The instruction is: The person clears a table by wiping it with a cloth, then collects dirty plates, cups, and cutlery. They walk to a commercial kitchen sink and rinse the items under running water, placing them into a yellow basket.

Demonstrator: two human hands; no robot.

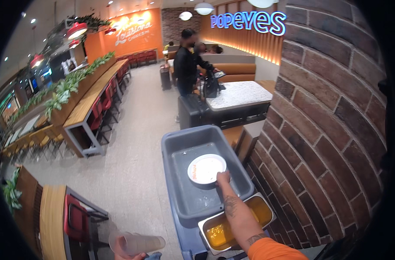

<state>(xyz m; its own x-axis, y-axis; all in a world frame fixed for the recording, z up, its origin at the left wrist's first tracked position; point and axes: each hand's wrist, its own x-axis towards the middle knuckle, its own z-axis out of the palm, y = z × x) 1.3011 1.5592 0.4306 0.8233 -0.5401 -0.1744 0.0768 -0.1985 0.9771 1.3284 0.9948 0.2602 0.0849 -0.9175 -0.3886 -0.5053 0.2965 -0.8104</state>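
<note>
My right hand grips the near right rim of a round white plate or shallow bowl, held over or in a grey plastic bus tub. The plate bears orange writing and a few small dark bits. At the bottom of the view, my left hand holds translucent plastic cups, nested and lying sideways; a bluish cloth shows beside them. Under my right forearm, a steel pan contains yellowish liquid. Tub and pan rest on a blue-grey cart.
A brick wall rises close on the right. Beyond the tub, a person stands by a speckled table and a black suitcase. At left are wooden counters with red chairs. Grey floor runs between.
</note>
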